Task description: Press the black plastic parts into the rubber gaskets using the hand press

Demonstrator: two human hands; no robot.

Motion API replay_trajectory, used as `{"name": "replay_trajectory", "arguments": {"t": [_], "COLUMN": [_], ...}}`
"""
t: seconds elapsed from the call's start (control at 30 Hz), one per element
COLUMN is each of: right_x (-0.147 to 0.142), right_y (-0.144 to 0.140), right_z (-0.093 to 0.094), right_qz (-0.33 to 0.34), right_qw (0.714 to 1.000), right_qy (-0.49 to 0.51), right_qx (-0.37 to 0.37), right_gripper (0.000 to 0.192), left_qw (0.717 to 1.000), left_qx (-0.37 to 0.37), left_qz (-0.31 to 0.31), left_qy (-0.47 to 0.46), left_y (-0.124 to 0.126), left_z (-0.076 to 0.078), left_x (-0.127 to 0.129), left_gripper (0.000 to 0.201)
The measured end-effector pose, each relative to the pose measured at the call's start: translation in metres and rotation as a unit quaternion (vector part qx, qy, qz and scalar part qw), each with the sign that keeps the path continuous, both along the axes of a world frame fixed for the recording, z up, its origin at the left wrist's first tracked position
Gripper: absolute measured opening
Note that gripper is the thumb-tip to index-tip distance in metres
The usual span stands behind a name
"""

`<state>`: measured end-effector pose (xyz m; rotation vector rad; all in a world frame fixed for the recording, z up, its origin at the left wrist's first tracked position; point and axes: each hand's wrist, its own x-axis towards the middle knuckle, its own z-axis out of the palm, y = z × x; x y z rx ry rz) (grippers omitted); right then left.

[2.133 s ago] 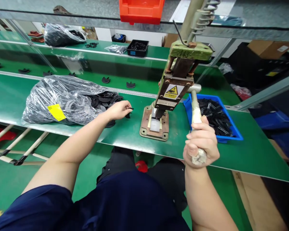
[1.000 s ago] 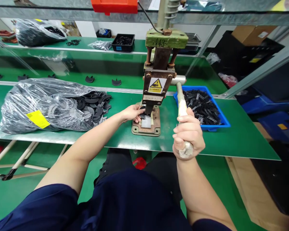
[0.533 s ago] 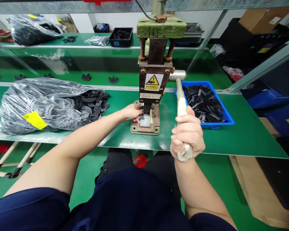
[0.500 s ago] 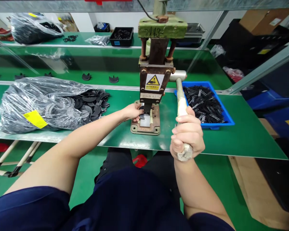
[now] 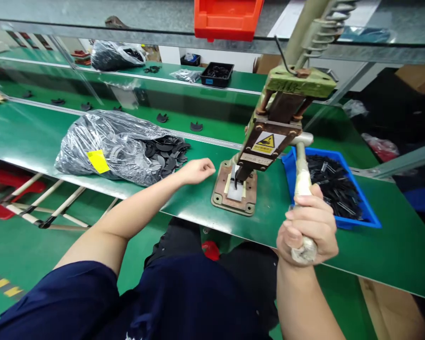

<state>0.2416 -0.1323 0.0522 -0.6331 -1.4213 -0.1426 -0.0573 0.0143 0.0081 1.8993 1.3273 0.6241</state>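
L hand [image 5: 197,170] loosely curled, holds nothing visible | spilled pile of flat black discs [image 5: 165,153] just left+far of it | R hand [image 5: 310,227] fist-tight on green press's wrapped lever handle [image 5: 302,189], long axis near-far | L nearer discs

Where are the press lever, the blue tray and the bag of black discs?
Press lever [image 5: 302,182], head view, on the wrapped shaft above the right hand.
Blue tray [image 5: 357,221], head view, on its near rim.
Bag of black discs [image 5: 109,137], head view, on the clear plastic.
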Motion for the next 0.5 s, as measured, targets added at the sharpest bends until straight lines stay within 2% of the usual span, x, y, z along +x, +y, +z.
{"name": "replay_trajectory", "arguments": {"t": [0.07, 0.1, 0.17, 0.2, 0.33, 0.5], "right_x": [-0.002, -0.003, -0.004, -0.004, -0.002, -0.001], "right_y": [0.002, 0.003, 0.004, 0.004, 0.002, 0.0], "right_z": [-0.001, -0.002, -0.002, -0.002, 0.0, 0.002], "right_qz": [-0.002, -0.004, -0.014, -0.019, -0.02, -0.023], "right_qw": [1.0, 1.0, 0.999, 0.999, 1.0, 1.0], "right_qy": [0.011, 0.015, 0.022, 0.023, -0.001, -0.01], "right_qx": [0.006, 0.012, 0.018, 0.019, 0.004, 0.004], "right_gripper": [0.03, 0.03, 0.031, 0.031, 0.028, 0.026], "left_qw": [0.98, 0.962, 0.929, 0.92, 0.897, 0.872], "left_qx": [0.111, 0.146, 0.175, 0.166, 0.117, 0.102], "left_qz": [0.082, 0.098, 0.12, 0.116, 0.046, -0.03], "left_qy": [0.145, 0.208, 0.305, 0.337, 0.423, 0.478], "left_y": [0.029, 0.046, 0.079, 0.093, 0.129, 0.142], "left_z": [0.005, 0.007, 0.008, 0.008, 0.001, -0.001], "left_x": [-0.042, -0.061, -0.091, -0.101, -0.114, -0.111], "left_gripper": [0.023, 0.025, 0.035, 0.041, 0.064, 0.072]}}
